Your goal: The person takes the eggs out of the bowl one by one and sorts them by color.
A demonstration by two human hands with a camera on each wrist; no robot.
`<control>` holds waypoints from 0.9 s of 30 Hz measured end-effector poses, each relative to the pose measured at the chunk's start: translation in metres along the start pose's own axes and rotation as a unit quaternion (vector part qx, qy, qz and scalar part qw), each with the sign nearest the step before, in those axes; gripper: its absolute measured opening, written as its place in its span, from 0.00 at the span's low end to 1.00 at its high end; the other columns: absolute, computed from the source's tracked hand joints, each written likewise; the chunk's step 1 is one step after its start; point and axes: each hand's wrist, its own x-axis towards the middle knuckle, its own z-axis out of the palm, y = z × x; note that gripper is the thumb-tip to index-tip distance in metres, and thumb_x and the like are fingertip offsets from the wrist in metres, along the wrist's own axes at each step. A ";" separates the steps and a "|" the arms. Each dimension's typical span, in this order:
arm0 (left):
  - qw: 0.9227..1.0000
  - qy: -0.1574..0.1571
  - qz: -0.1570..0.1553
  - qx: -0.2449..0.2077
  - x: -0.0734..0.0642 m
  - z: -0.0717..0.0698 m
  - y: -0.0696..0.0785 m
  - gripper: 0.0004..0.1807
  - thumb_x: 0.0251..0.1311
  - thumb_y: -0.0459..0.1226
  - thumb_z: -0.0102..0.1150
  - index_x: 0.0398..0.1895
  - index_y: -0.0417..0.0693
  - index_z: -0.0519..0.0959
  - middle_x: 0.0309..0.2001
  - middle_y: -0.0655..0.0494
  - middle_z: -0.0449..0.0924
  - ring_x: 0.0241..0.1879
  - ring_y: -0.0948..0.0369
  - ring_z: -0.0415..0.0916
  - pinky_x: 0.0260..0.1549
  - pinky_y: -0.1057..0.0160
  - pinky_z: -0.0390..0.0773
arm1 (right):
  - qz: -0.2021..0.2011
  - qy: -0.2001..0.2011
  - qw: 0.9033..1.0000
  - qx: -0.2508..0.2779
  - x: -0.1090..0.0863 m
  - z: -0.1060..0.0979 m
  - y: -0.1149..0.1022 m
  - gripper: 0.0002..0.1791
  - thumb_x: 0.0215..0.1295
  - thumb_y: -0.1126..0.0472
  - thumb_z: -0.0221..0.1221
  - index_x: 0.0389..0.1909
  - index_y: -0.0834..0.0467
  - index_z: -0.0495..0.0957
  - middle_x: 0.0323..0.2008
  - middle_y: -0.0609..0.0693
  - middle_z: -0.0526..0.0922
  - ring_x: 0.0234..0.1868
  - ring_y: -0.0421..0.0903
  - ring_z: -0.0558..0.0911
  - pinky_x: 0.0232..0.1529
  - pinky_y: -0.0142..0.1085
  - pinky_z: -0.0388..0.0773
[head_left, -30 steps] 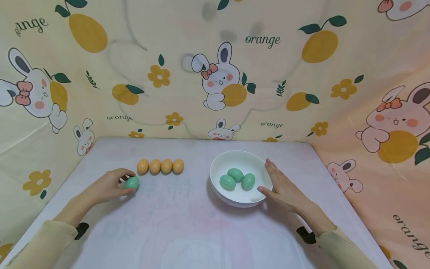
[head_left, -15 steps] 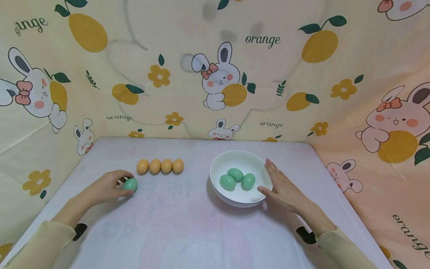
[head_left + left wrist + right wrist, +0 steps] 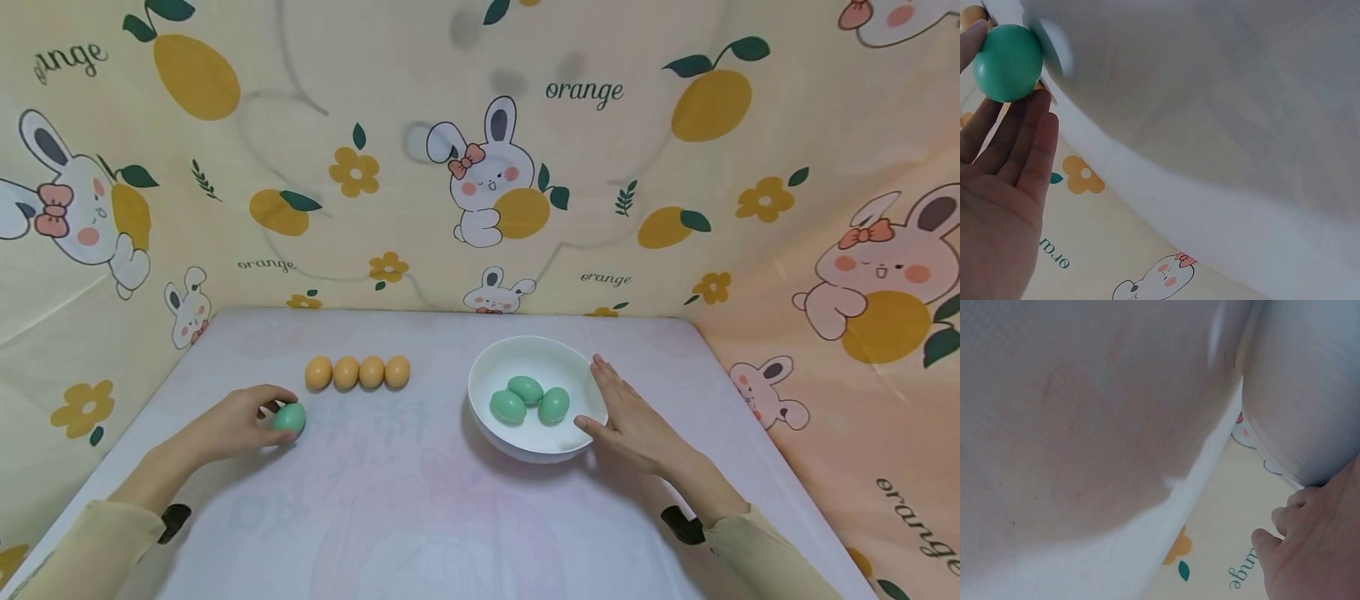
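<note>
My left hand (image 3: pixel 238 423) pinches a green egg (image 3: pixel 289 418) between thumb and fingers at the left of the table. In the left wrist view, the green egg (image 3: pixel 1009 64) sits at the fingertips, close to the table surface. Whether it touches the table I cannot tell. At the right, my right hand (image 3: pixel 637 429) lies against the side of a white bowl (image 3: pixel 542 442), fingers straight and thumb over the rim. Inside the bowl are 3 green eggs (image 3: pixel 526 390). The right wrist view shows the bowl's outer wall (image 3: pixel 1304 387) beside the hand.
Several orange-brown eggs (image 3: pixel 358 372) stand in a row behind and to the right of my left hand. A pale cloth covers the table (image 3: pixel 420 525). Printed cloth (image 3: pixel 480 167) with rabbits and oranges rises at the back and both sides.
My left hand has drawn the green egg slightly left and towards me, away from the row of eggs. The right hand and the bowl have stayed in place.
</note>
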 end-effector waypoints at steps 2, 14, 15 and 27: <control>1.000 0.006 0.006 0.003 0.000 0.001 0.000 0.32 0.54 0.43 0.79 0.57 0.35 0.79 0.51 0.43 0.84 0.48 0.46 0.81 0.47 0.44 0.83 | 0.000 0.000 1.000 0.000 0.000 0.000 0.000 0.52 0.76 0.38 0.55 0.82 0.68 0.44 0.83 0.63 0.44 0.82 0.63 0.47 0.77 0.61 0.50; 0.998 0.040 0.037 0.015 0.003 -0.003 0.008 0.30 0.55 0.39 0.78 0.58 0.34 0.79 0.54 0.40 0.83 0.51 0.44 0.81 0.49 0.43 0.82 | 0.003 0.000 1.000 0.001 -0.002 0.000 0.000 0.52 0.76 0.38 0.55 0.82 0.68 0.44 0.83 0.63 0.44 0.82 0.63 0.47 0.77 0.61 0.50; 0.998 0.046 0.041 0.017 0.003 -0.004 0.010 0.29 0.56 0.38 0.78 0.58 0.34 0.79 0.55 0.40 0.83 0.51 0.44 0.81 0.49 0.43 0.82 | 0.003 0.000 1.000 0.001 -0.002 0.000 0.000 0.52 0.76 0.38 0.55 0.82 0.68 0.44 0.83 0.63 0.44 0.82 0.63 0.47 0.77 0.61 0.51; 0.981 0.146 0.129 0.019 0.026 0.004 0.043 0.20 0.61 0.30 0.71 0.56 0.39 0.80 0.50 0.47 0.84 0.44 0.52 0.83 0.38 0.57 0.82 | 0.003 0.002 1.000 -0.005 0.000 0.001 0.001 0.53 0.76 0.37 0.55 0.82 0.68 0.44 0.83 0.63 0.44 0.82 0.64 0.48 0.77 0.61 0.50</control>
